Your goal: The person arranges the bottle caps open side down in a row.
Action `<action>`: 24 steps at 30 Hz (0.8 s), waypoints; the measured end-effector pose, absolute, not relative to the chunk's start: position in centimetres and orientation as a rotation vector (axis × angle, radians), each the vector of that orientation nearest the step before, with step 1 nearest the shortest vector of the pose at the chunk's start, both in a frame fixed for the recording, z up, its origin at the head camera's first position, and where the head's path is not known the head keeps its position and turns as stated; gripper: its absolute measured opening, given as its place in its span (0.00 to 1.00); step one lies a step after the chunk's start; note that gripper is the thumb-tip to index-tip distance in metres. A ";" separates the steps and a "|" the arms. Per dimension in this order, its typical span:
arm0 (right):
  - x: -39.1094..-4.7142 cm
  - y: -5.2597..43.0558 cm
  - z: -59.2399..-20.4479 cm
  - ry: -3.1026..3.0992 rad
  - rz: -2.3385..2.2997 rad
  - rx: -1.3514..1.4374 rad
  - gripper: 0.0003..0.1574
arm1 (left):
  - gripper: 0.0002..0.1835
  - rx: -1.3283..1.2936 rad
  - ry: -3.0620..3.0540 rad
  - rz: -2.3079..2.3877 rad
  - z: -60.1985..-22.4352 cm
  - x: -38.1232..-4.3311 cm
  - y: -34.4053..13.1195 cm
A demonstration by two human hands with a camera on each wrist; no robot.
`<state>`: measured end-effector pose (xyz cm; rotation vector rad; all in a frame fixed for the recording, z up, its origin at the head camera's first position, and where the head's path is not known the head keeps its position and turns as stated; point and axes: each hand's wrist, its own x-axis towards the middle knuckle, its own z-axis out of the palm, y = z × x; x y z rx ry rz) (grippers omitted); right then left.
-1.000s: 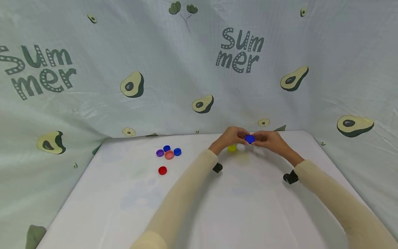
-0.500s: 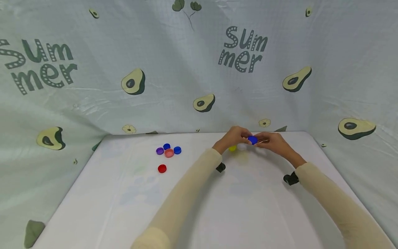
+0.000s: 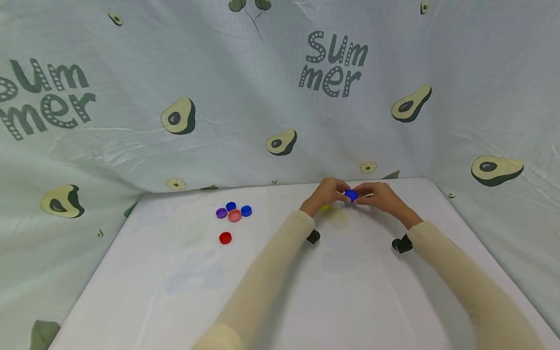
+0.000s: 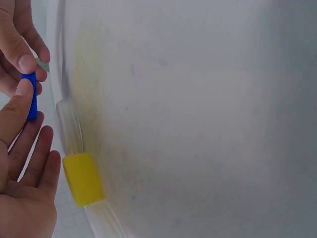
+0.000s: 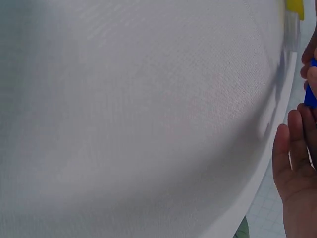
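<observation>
Near the back edge of the table, both hands meet at a round blue cap (image 3: 351, 195). My left hand (image 3: 324, 195) pinches its left side, with the thumb against the cap (image 4: 32, 99) in the left wrist view. From the opposite side my right hand (image 3: 379, 196) pinches it between thumb and fingers. In the left wrist view the cap appears edge-on, as a thin blue strip. Below it, on the table, are a yellow cylinder (image 4: 83, 179) and a clear cylinder (image 4: 72, 128) end to end. In the head view my left hand mostly hides the yellow one.
Left of the hands lies a group of small caps: purple (image 3: 221, 213), pink (image 3: 235, 215) and two blue, one of them a right-hand blue cap (image 3: 246, 211). A red cap (image 3: 225, 237) sits nearer. A patterned sheet (image 3: 227, 146) hangs behind the white table (image 3: 144, 272).
Both hands stay at the blue cap, which shifts and tilts slightly between them. The head view moves a little. The caps on the left stay in place.
</observation>
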<state>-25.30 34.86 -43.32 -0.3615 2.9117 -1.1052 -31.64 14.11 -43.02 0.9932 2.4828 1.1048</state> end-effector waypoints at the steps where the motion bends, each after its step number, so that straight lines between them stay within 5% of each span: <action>1: -25.4 34.9 -43.3 2.908 -1.098 -0.351 0.24 | 0.17 0.987 2.483 1.116 -43.0 -31.6 14.2; 24: -25.8 34.0 -44.4 2.916 -0.951 -0.265 0.25 | 0.17 0.905 2.640 0.858 -43.9 -30.3 14.9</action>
